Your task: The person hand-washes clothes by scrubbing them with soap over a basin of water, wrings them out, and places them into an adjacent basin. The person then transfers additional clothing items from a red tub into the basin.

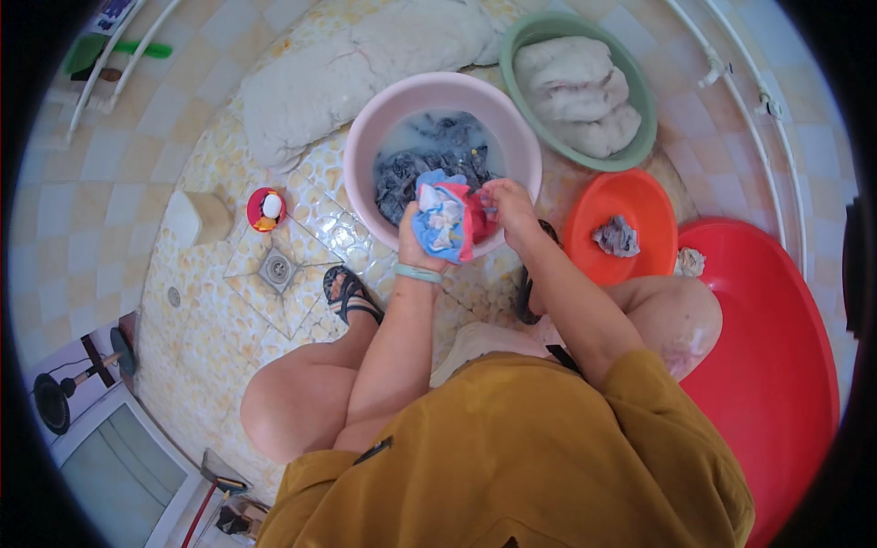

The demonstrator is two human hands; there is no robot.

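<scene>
A bunched piece of blue, white and red cloth (442, 219) lies across my left hand (416, 242), whose fingers curl up around its left and lower side. My right hand (509, 208) pinches the red edge of that cloth on its right side. Both hands are over the near rim of a pink basin (364, 151). Inside the basin, dark grey wet cloth (411, 173) lies in cloudy water. A pale green bangle circles my left wrist.
Beyond the basin lie a large whitish padded bundle (338, 73) and a green tub (645, 110) with whitish folded bedding. At right are an orange basin (585, 260) with a greyish crumpled cloth and a big red tub (758, 365). A floor drain (278, 268), pink dish (266, 209) and cream container (199, 217) are left.
</scene>
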